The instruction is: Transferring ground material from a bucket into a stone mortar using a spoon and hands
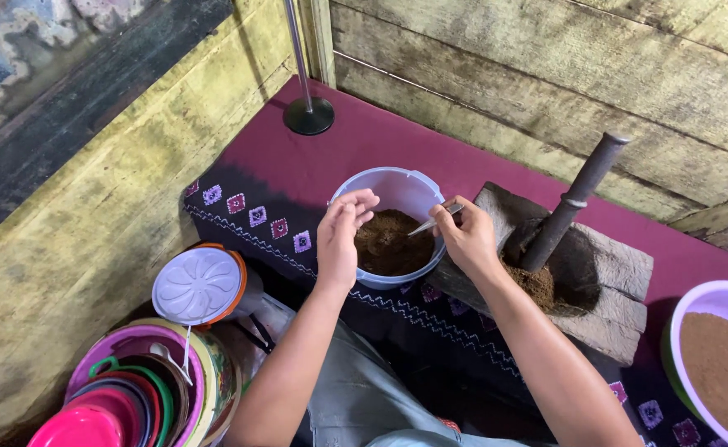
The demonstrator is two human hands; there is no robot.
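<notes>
Grey trousered knees (364, 406) sit at the bottom edge, with both bare forearms reaching forward from them. Left hand (343, 236) curls over the near left rim of a pale blue plastic tub (397, 189), fingers bent together above the dark brown powder (390, 242) inside; whether they pinch any cannot be told. Right hand (467, 238), at the tub's right rim, has its grip closed on a slim metal spoon (432, 220) that angles down into the powder. Just right of the tub stands a rough stone mortar (612, 273) with a dark pestle (575, 199) leaning in it. All rest on a maroon patterned cloth (380, 136) over the floor, hemmed by plank walls (546, 74) behind and left. Stacked coloured bowls (124, 397) and a white lid (198, 285) crowd the near left; a lilac bowl of lighter brown powder (724, 364) meets the right edge. Little open room remains.
</notes>
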